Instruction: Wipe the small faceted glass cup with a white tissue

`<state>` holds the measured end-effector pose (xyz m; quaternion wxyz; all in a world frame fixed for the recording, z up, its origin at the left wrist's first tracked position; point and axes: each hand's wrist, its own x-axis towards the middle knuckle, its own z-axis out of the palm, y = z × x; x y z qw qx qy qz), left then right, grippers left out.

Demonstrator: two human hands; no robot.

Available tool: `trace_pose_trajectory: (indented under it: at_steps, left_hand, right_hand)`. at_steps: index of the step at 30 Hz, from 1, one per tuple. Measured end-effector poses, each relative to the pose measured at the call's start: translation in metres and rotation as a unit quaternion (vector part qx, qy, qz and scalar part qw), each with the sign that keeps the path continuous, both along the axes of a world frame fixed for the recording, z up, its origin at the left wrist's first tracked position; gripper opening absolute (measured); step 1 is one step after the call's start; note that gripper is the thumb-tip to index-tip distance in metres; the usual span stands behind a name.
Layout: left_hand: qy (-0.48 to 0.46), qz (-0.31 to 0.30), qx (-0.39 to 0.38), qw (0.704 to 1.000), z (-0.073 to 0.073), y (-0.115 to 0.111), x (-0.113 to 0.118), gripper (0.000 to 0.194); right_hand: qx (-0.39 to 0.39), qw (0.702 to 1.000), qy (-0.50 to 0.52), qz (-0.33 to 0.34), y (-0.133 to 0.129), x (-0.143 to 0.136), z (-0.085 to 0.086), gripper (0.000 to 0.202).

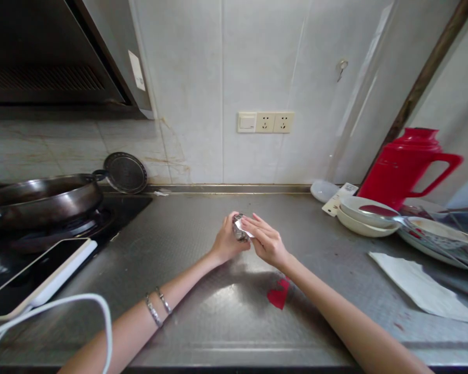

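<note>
My left hand point(226, 243) is wrapped around a small, shiny, grey-and-dark container point(241, 236) that looks like glass; its exact kind I cannot make out. From the other side, my right hand point(267, 240) presses a piece of white paper or tissue point(242, 225) against its top. Both hands are just above the middle of the metal counter point(195, 306). Below them and a little to the right lies a torn red scrap point(278, 294). My fingers cover much of the container and part of the white piece.
At left, a pan point(42, 200) stands on the black stove, with a phone point(39, 280) and white cable point(105, 311) in front. A round dark lid point(125, 173) leans on the wall. At right are a red thermos point(401, 169), stacked bowls point(368, 215) and a white napkin point(421, 285).
</note>
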<state>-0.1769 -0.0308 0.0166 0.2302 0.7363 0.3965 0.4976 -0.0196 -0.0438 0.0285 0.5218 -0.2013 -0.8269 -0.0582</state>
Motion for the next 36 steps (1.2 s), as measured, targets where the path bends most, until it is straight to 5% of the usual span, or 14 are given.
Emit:
trace_pose_trajectory:
  at_steps: [6,20,29,36]
  left_hand:
    - [-0.016,-0.002,-0.002,1.000,0.001,0.002,-0.001,0.076]
    - [-0.113,-0.117,-0.061,0.985,0.003,0.001,0.004,0.068]
    - [-0.038,-0.057,0.016,0.998,0.001,0.006,-0.002,0.069]
    - [0.024,0.008,0.040,0.999,0.003,0.007,-0.005,0.076]
  right_hand:
    - [-0.022,0.997,0.064,-0.047,0.006,0.002,0.001,0.037]
    - [0.079,0.997,0.013,-0.007,0.001,0.002,0.003,0.047]
    - [0.045,0.997,0.051,-0.032,0.006,0.003,0.005,0.040]
    - [0.102,0.993,-0.050,-0.024,-0.004,0.000,0.006,0.048]
